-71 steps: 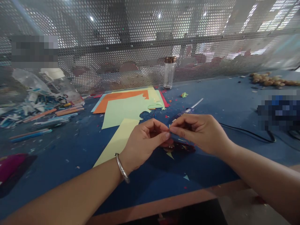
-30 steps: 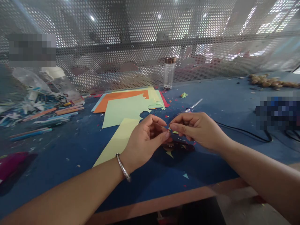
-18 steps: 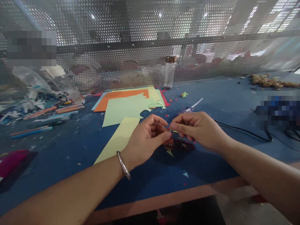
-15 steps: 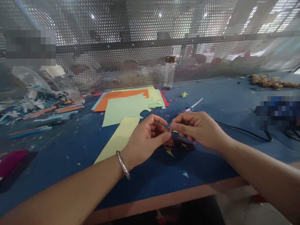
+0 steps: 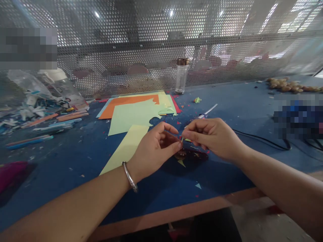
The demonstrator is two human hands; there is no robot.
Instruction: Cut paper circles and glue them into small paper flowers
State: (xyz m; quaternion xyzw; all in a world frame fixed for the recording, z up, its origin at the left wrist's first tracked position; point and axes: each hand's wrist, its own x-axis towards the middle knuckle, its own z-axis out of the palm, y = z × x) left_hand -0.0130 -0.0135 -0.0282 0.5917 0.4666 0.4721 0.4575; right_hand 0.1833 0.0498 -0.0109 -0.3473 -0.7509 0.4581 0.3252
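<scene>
Over the blue table, my left hand (image 5: 158,143) and my right hand (image 5: 210,136) meet fingertip to fingertip. Between them is a small thin strip (image 5: 182,138), pale along one side. My right thumb and forefinger pinch its upper end. The left thumb presses at its lower end, with the other left fingers curled round behind; their tips are partly hidden. Below the hands lies a dark reddish glossy item (image 5: 194,155) I cannot identify, beside a pale yellow-green paper scrap (image 5: 181,163). A clear narrow plastic piece (image 5: 209,109) points away behind my right hand.
Cut sheets of green paper (image 5: 128,116), orange paper (image 5: 104,111) and yellow paper (image 5: 123,148) lie left of centre. A clear bottle (image 5: 181,79) stands by the perforated metal screen (image 5: 141,37). Folded paper strips (image 5: 64,125) lie left; a black cable (image 5: 262,141) runs right.
The view has shifted slightly, so everything sits a little further left and up. Both hands keep nearly the same pose; the small strip tilts slightly differently between the fingertips.
</scene>
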